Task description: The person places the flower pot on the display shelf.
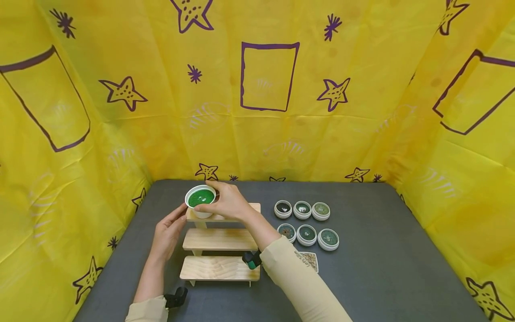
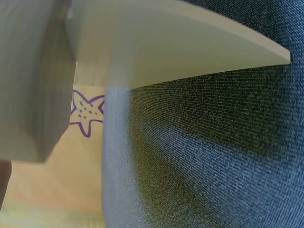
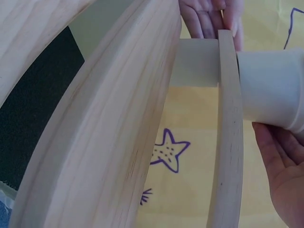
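A white cup (image 1: pixel 202 215) with bright green contents stands at the left end of the top step of a three-step wooden stand (image 1: pixel 221 239). My right hand (image 1: pixel 230 202) grips this cup from the right, thumb on the near side. In the right wrist view the cup (image 3: pixel 268 88) has its base against the top step (image 3: pixel 228 142). My left hand (image 1: pixel 165 235) is at the left end of that step, its fingers (image 3: pixel 206 21) fairly straight and touching the wood. The left wrist view shows mostly the stand's pale underside (image 2: pixel 180 47) close up.
To the right of the stand, several small white bowls (image 1: pixel 306 235) with dark and green contents stand in two rows. A white dish (image 1: pixel 315 264) of small pale bits is partly behind my right sleeve. Yellow patterned cloth (image 1: pixel 265 143) surrounds the grey table (image 1: pixel 382 250).
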A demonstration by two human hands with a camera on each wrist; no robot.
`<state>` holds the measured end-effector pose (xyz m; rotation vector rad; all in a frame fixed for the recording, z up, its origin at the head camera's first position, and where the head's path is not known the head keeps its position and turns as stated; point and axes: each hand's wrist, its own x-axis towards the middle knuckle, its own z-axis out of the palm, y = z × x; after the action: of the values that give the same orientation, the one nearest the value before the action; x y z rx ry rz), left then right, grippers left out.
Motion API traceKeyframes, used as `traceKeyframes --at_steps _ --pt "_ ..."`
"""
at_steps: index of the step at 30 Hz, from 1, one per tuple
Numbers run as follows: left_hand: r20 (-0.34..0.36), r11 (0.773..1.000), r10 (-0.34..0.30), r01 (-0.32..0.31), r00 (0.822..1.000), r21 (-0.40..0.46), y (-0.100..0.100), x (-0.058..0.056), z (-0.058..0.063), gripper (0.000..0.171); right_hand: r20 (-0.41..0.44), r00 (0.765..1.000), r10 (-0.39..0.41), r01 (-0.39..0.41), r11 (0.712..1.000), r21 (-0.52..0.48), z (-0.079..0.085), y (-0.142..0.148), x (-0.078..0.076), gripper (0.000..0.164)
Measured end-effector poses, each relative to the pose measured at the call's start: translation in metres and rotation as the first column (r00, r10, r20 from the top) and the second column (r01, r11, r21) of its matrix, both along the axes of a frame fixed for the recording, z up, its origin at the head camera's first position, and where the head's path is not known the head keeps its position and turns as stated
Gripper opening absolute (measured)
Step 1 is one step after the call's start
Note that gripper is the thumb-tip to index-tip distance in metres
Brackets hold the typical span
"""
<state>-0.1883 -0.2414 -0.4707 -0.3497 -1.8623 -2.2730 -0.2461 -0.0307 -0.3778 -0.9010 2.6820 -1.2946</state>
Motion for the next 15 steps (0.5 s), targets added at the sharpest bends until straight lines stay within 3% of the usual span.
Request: traceKeyframes --at_steps 15 --pt "0.03 1.0 0.016 -0.016 0.999 -0.003 0.0009 0.0021 0.0023 0.047 0.012 1.0 -0.024 0.024 1.0 0.001 0.0019 0.003 -0.0001 0.081"
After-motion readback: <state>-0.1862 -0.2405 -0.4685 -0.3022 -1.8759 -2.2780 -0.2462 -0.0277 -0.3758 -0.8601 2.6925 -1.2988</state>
